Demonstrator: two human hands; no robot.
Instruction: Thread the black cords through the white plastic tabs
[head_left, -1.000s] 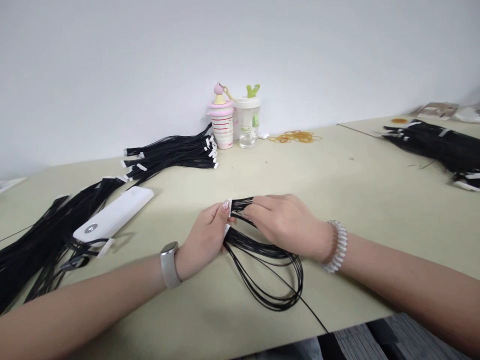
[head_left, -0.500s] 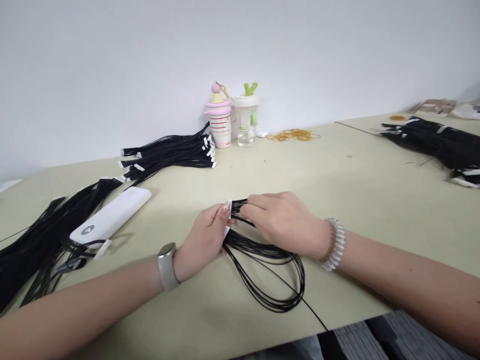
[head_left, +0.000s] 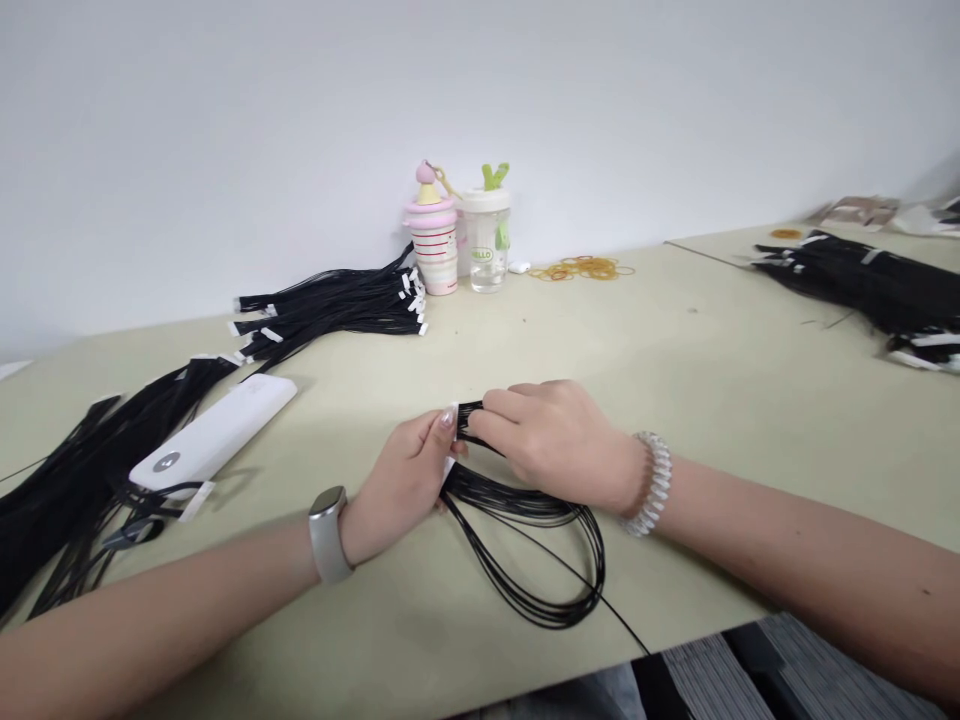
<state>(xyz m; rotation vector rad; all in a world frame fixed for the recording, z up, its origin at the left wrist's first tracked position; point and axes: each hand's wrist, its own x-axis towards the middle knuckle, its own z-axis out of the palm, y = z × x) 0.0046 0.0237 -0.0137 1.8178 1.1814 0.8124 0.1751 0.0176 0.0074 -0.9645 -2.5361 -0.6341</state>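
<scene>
A looped wire harness (head_left: 559,612) of thin black wires with white connectors lies over the table in front of me. My left hand (head_left: 409,465), a grey watch on its wrist, pinches the harness at its white connector ends, thumb on top. Just right of it, my right hand (head_left: 555,435) is closed around the wires close to the upper connector. Its fingertips are partly hidden behind the knuckles. Below both hands the wires bend round in a wide loop that rests on the tabletop.
Bundled black harnesses (head_left: 330,310) lie at back left, with more beside a white power bank (head_left: 217,430). Two cups, one pink and striped (head_left: 435,250), one clear (head_left: 489,250), stand by the wall near rubber bands (head_left: 581,268). Another harness pile (head_left: 862,280) lies at right.
My right hand has shifted slightly left and up along the wires, its fingers closer to the upper connector. The whole view has moved a little; my left hand keeps its hold.
</scene>
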